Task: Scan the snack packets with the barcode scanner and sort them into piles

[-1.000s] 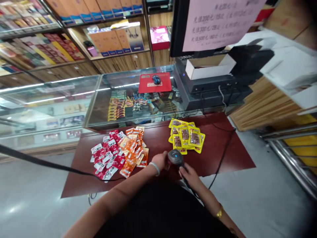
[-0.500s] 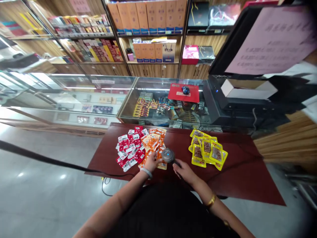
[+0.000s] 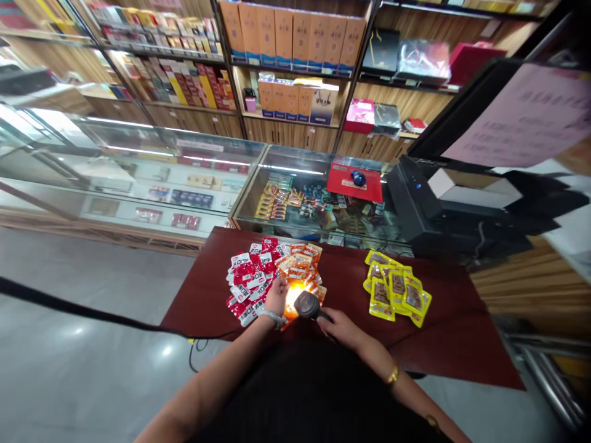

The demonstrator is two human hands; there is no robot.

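Observation:
My right hand (image 3: pixel 340 327) is wrapped round the handle of a dark handheld barcode scanner (image 3: pixel 307 304). Bright light from the scanner falls on an orange snack packet (image 3: pixel 294 298) beside it. My left hand (image 3: pixel 276 298), with a pale bangle at the wrist, has its fingers closed at the left edge of that lit packet; glare hides part of the grip. Beyond the hands lies a pile of orange packets (image 3: pixel 300 261). Red and white packets (image 3: pixel 253 275) are heaped to the left of it. Yellow packets (image 3: pixel 398 289) lie in a separate group on the right.
The dark red table (image 3: pixel 346 277) abuts a glass display case (image 3: pixel 318 231). On the case stand a black checkout machine (image 3: pixel 406 209), an open white box (image 3: pixel 475 191) and a mouse (image 3: pixel 358 178) on a red mat. A black cable (image 3: pixel 115 317) crosses at left. Part of another person shows at far right.
The scanner's light has come on over the orange packet, and its head has tilted and lowered slightly. My left hand's fingers have closed more tightly. The whole view has shifted a little.

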